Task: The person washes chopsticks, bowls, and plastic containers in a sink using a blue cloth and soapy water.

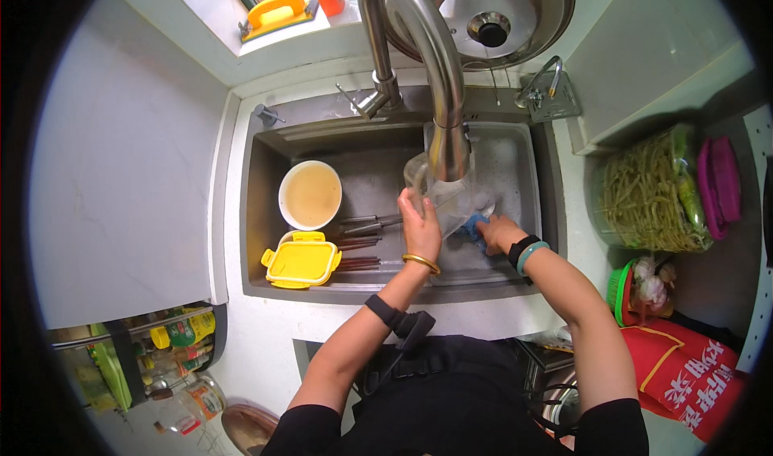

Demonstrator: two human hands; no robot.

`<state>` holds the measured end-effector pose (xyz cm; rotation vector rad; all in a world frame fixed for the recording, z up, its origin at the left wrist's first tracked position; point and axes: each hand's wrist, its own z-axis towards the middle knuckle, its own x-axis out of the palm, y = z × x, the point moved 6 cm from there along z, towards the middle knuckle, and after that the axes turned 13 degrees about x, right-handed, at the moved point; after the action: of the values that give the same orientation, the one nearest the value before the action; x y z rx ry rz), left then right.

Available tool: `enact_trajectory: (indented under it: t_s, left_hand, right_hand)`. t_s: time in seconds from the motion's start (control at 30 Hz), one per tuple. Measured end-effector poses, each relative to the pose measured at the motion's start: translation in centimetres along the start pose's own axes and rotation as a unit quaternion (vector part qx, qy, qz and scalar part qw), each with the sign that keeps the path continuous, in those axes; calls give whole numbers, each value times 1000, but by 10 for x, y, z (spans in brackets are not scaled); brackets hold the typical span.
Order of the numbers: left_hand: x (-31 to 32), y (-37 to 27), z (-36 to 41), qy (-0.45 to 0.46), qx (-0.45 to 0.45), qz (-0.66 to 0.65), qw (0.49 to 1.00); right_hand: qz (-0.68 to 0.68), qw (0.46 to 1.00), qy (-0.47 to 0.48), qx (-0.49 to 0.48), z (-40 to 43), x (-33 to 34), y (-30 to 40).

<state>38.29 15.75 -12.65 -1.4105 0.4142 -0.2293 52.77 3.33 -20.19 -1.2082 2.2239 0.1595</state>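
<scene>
Under the metal faucet (448, 148), my left hand (421, 229) grips a clear container (450, 214) by its left side. My right hand (498, 234) holds a bunched blue cloth (474, 226) at the container's lower right, over the grey tray (534, 178) in the sink's right part. A pale, shiny object, too unclear to name, shows beside the cloth. To the left, a white bowl (310, 194) of cloudy tan liquid stands in the steel sink (374, 142). Below it lies a yellow-lidded food container (304, 261), with several chopsticks (359, 264) and metal-handled utensils (362, 228) to its right.
A large metal pan lid (519, 18) leans behind the faucet. A small tap (546, 82) stands at the back right. Right of the sink are a clear tub of greens (649, 196), a green basket (617, 293) with garlic and a red bag (676, 359). Bottles (193, 329) stand lower left.
</scene>
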Motion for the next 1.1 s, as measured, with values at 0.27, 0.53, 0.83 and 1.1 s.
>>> enact_trajectory:
  t_s: [0.27,0.53,0.83,1.1]
  left_hand:
    - [4,6,-6,-47,-162,-117,979]
    - [30,-5,-12,-24,-145,-61,987]
    - [31,3,-27,-35,-166,-45,984]
    - [35,3,-31,17,-4,77,997]
  right_hand:
    - [376,920,-58,-97,-46,-32,-30]
    - [405,778,-463,-125,-129,-81,0]
    - [482,748,-448,-86,-81,-59,-11]
    - [517,768,-376,-45,-60,-53,-16]
